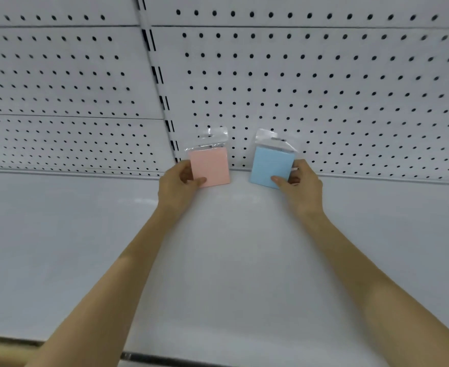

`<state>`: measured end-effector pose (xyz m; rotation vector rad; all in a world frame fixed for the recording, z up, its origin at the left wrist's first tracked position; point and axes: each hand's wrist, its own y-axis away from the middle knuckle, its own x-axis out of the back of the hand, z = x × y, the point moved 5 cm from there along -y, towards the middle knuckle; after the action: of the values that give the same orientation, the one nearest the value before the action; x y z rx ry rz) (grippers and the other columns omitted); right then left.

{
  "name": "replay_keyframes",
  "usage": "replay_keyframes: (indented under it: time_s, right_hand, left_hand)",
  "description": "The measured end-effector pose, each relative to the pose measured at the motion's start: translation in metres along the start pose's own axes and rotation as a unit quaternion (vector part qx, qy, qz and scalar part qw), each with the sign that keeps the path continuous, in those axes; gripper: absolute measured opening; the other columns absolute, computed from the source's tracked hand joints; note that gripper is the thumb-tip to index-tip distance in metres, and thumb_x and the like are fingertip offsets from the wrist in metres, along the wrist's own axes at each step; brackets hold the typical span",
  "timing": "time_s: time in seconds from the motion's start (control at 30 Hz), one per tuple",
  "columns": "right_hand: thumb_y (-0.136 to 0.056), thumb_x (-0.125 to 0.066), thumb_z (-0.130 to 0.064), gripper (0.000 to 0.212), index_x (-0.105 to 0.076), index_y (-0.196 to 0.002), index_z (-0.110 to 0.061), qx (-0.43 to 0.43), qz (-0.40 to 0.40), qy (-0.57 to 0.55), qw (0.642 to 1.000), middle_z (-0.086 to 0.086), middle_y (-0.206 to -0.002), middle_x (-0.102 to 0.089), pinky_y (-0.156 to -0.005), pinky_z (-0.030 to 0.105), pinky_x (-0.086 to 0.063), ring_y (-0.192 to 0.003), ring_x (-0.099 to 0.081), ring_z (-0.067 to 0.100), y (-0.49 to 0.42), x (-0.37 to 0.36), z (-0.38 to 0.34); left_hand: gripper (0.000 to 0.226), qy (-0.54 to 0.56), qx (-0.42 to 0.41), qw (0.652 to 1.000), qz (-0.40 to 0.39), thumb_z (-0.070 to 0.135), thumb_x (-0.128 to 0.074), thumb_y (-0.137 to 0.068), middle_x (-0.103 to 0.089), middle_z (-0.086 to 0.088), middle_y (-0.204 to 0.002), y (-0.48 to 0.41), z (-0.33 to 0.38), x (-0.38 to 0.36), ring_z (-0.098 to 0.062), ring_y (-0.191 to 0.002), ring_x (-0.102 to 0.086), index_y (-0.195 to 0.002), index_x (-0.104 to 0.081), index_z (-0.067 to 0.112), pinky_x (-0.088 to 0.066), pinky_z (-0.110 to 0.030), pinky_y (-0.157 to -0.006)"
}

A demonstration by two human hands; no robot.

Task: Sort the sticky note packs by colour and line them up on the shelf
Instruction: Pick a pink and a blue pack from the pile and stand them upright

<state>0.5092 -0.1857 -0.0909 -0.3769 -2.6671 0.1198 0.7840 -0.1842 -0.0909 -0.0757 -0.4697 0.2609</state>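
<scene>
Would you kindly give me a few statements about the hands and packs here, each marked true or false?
1. The left hand holds the pink pack. True.
2. The right hand holds a yellow pack. False: it holds the blue pack.
3. The two packs touch each other. False: a gap lies between them.
4. Both packs are close to the pegboard. True.

Bright, even, diffuse light fills the view, with barely any shadow. Soft glare sheens the glossy white metal shelf (231,247). The white perforated back panel (324,83) bows with wide-angle distortion, its holes smearing toward the edges.
</scene>
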Motion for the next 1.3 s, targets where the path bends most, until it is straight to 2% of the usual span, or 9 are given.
replay_keyframes:
  time_s: [0.17, 0.3, 0.43, 0.5, 0.6, 0.7, 0.8, 1.07, 1.3]
  right_hand:
    - [-0.079, -0.072, -0.022, 0.029, -0.049, -0.097, -0.027, 0.012, -0.004, 0.028, 1.0, -0.016, -0.081, -0.059, -0.071, 0.027, -0.045, -0.073, -0.058, 0.008, -0.013, -0.006, 0.002]
    - [-0.079, -0.072, -0.028, 0.029, -0.052, -0.1, -0.025, -0.009, 0.003, 0.053, 0.999, -0.014, -0.085, -0.06, -0.076, 0.032, -0.048, -0.079, -0.059, 0.012, -0.019, -0.008, 0.004]
    - [-0.076, -0.074, -0.031, 0.028, -0.058, -0.097, -0.023, -0.03, 0.02, 0.058, 0.998, -0.009, -0.087, -0.063, -0.082, 0.038, -0.05, -0.087, -0.062, 0.014, -0.025, -0.009, 0.006]
    - [-0.077, -0.073, -0.033, 0.024, -0.059, -0.094, -0.025, -0.03, 0.019, 0.069, 0.997, -0.01, -0.086, -0.063, -0.08, 0.035, -0.049, -0.086, -0.062, 0.013, -0.026, -0.01, 0.006]
    - [-0.08, -0.069, -0.038, 0.018, -0.057, -0.092, -0.031, -0.022, 0.005, 0.102, 0.995, -0.018, -0.08, -0.06, -0.07, 0.027, -0.039, -0.081, -0.058, 0.009, -0.025, -0.014, 0.002]
    - [-0.081, -0.066, -0.043, 0.016, -0.056, -0.09, -0.034, -0.018, -0.003, 0.124, 0.992, -0.02, -0.077, -0.058, -0.064, 0.025, -0.034, -0.078, -0.056, 0.007, -0.026, -0.019, -0.002]
    - [-0.081, -0.067, -0.043, 0.017, -0.057, -0.09, -0.033, -0.029, -0.001, 0.122, 0.992, -0.017, -0.081, -0.059, -0.067, 0.026, -0.035, -0.08, -0.056, 0.008, -0.028, -0.02, -0.003]
    - [-0.075, -0.072, -0.048, 0.025, -0.062, -0.085, -0.027, -0.048, -0.009, 0.086, 0.995, -0.017, -0.076, -0.064, -0.073, 0.031, -0.045, -0.081, -0.062, 0.011, -0.03, -0.019, 0.001]
    - [-0.08, -0.066, -0.05, 0.024, -0.064, -0.09, -0.028, -0.046, -0.033, 0.097, 0.994, -0.018, -0.081, -0.063, -0.07, 0.027, -0.036, -0.087, -0.06, 0.009, -0.03, -0.021, 0.001]
  left_hand:
    - [0.038, 0.027, 0.0, 1.0, -0.006, 0.007, -0.076, -0.075, -0.07, -0.001, -0.095, -0.025, -0.001, -0.002, -0.015, -0.085, -0.064, -0.106, -0.057, 0.017, -0.047, -0.017, -0.074]
    - [0.033, 0.056, -0.012, 0.998, -0.007, 0.0, -0.074, -0.076, -0.068, -0.004, -0.098, -0.035, 0.0, -0.002, -0.015, -0.087, -0.063, -0.098, -0.055, 0.015, -0.045, -0.008, -0.069]
    - [0.028, 0.075, -0.012, 0.997, 0.002, 0.002, -0.073, -0.078, -0.066, 0.004, -0.094, -0.04, -0.004, -0.001, -0.009, -0.083, -0.061, -0.098, -0.06, 0.014, -0.048, -0.011, -0.072]
    - [0.026, 0.076, -0.014, 0.997, 0.002, 0.003, -0.071, -0.079, -0.066, 0.008, -0.092, -0.04, -0.005, -0.001, -0.007, -0.082, -0.06, -0.098, -0.06, 0.016, -0.047, -0.014, -0.073]
    - [0.026, 0.077, -0.015, 0.997, 0.006, 0.001, -0.068, -0.081, -0.064, 0.012, -0.09, -0.04, -0.005, -0.002, -0.005, -0.081, -0.058, -0.097, -0.059, 0.019, -0.046, -0.012, -0.072]
    - [0.025, 0.085, -0.011, 0.996, 0.014, 0.0, -0.066, -0.082, -0.064, 0.011, -0.089, -0.041, -0.006, -0.001, -0.005, -0.08, -0.058, -0.099, -0.06, 0.017, -0.046, -0.009, -0.07]
    - [0.024, 0.089, -0.008, 0.996, 0.019, 0.0, -0.066, -0.082, -0.065, 0.012, -0.089, -0.042, -0.008, -0.002, -0.001, -0.078, -0.058, -0.101, -0.061, 0.014, -0.045, -0.008, -0.069]
    - [0.018, 0.11, 0.011, 0.993, 0.04, 0.003, -0.067, -0.083, -0.067, 0.007, -0.088, -0.043, -0.009, -0.001, -0.005, -0.077, -0.06, -0.099, -0.063, 0.011, -0.048, -0.011, -0.071]
    - [0.018, 0.11, 0.013, 0.993, 0.049, 0.006, -0.069, -0.083, -0.067, 0.006, -0.088, -0.043, -0.007, -0.001, -0.003, -0.074, -0.059, -0.1, -0.063, 0.01, -0.047, -0.009, -0.067]
